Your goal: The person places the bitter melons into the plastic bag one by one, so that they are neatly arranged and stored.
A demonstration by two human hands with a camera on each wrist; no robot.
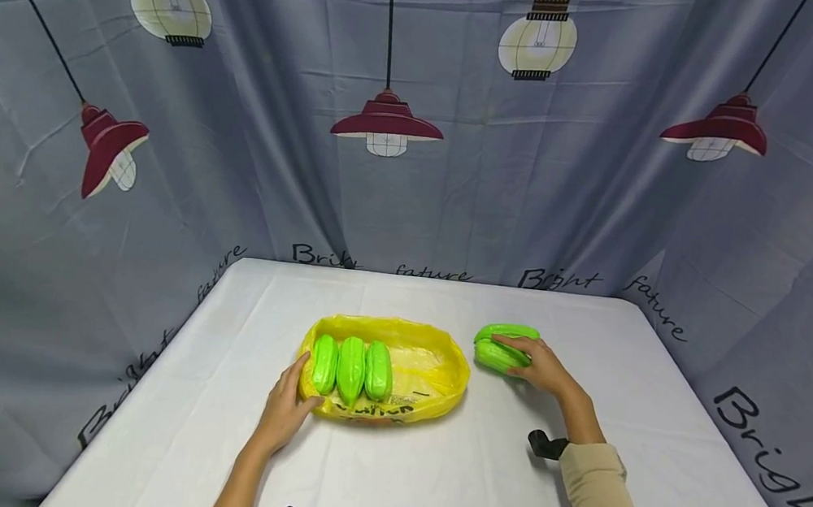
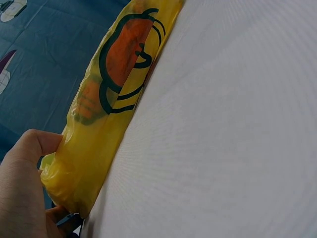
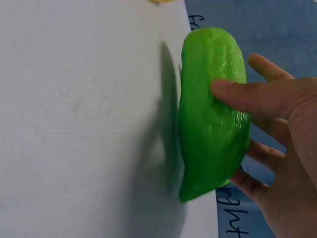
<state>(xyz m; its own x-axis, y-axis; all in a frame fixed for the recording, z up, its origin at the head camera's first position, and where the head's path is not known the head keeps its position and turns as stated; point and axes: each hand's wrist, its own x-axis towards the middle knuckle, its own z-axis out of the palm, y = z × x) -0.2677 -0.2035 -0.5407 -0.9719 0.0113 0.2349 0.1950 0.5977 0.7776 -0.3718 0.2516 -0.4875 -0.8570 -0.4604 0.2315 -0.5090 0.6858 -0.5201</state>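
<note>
A yellow plastic bag (image 1: 447,396) lies with its mouth spread wide. Three shiny green bitter melons (image 1: 351,371) sit side by side in its left half. My left hand (image 1: 283,409) holds the bag's left rim, thumb on the near side, as the left wrist view also shows. To the right of the bag, my right hand (image 1: 550,369) grips a ridged green bitter melon (image 3: 210,116). Its thumb presses the near side while the other fingers lie behind, partly hidden. Another bitter melon (image 1: 507,329) is just behind the held one.
A white cloth covers the table (image 1: 413,491). Grey-blue curtains (image 1: 410,213) printed with lamps and lettering hang along the back and sides. Each wrist carries a black camera mount (image 1: 547,444).
</note>
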